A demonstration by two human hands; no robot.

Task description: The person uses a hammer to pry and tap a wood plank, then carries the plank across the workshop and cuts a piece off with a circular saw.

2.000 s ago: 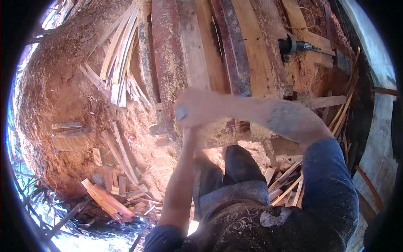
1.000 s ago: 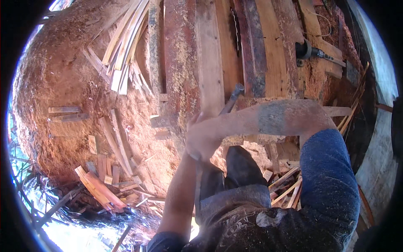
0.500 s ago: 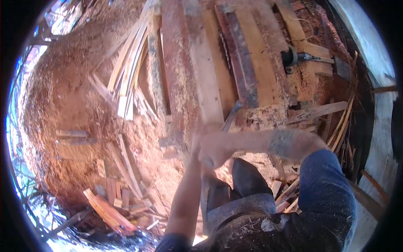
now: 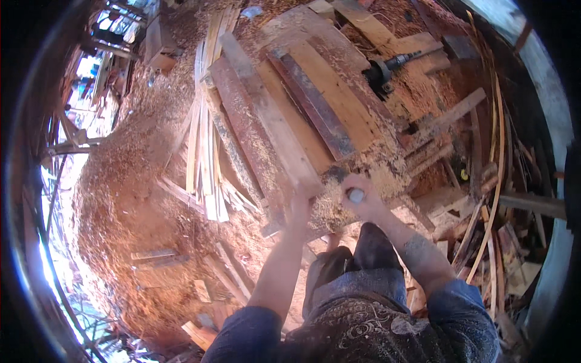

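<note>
My left hand grips the near end of a long pale wooden plank, which runs away from me over a wooden bench. The hand is a little blurred. Close by on its right, my right hand is closed round a tool whose pale, blunt handle end faces up. The rest of this tool is mostly hidden, so its kind is unclear. Beyond the hands, a dark-edged beam and lighter boards lie side by side on the bench, dusted with sawdust.
A black power tool with a metal shaft lies on the right of the bench. Thin wood strips are piled on the left. Sawdust covers the ground, with offcuts near my left arm. Long strips and scraps crowd the right side.
My right hand, which was crossed over at my left wrist with a dark tool pointing away, has moved right, apart from the left. The view has turned, swinging the bench slantwise.
</note>
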